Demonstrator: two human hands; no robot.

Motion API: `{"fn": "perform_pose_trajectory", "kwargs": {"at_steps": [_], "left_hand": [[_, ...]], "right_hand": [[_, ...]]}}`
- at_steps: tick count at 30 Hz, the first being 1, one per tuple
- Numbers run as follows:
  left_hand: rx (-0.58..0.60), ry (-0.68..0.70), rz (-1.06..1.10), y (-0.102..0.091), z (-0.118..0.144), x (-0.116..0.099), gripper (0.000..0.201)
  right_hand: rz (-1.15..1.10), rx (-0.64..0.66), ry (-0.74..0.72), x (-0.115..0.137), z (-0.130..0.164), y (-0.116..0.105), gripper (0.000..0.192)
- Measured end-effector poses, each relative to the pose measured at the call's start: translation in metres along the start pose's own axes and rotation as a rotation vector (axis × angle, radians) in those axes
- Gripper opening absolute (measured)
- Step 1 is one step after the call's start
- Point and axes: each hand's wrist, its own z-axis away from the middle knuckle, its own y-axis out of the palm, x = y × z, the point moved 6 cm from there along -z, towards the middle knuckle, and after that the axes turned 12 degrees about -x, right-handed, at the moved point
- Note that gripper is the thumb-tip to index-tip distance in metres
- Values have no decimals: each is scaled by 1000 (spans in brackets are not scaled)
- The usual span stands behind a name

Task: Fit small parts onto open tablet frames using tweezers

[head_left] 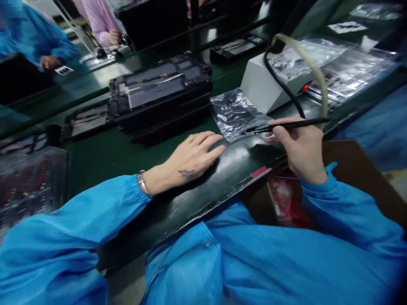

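Head | left hand (190, 159) flat, fingers spread, on bench (104, 156) | right hand (300, 148) pinching tweezers (286, 126) by bag (235, 112)

Stacked black trays (160, 95) on the green conveyor belt (101, 156), a white box (263, 87) (red light lit) behind, co-workers' hands (49, 62) farther along.
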Motion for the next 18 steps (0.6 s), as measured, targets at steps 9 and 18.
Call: {"fn": "perform_pose_trajectory", "kwargs": {"at_steps": [9, 18], "left_hand": [[-43, -122, 180, 76, -50, -10, 42], [-39, -141, 185, 78, -51, -13, 41]], "right_hand": [[39, 105, -5, -6, -13, -2, 25], [89, 104, -114, -5, -6, -6, 16]]}}
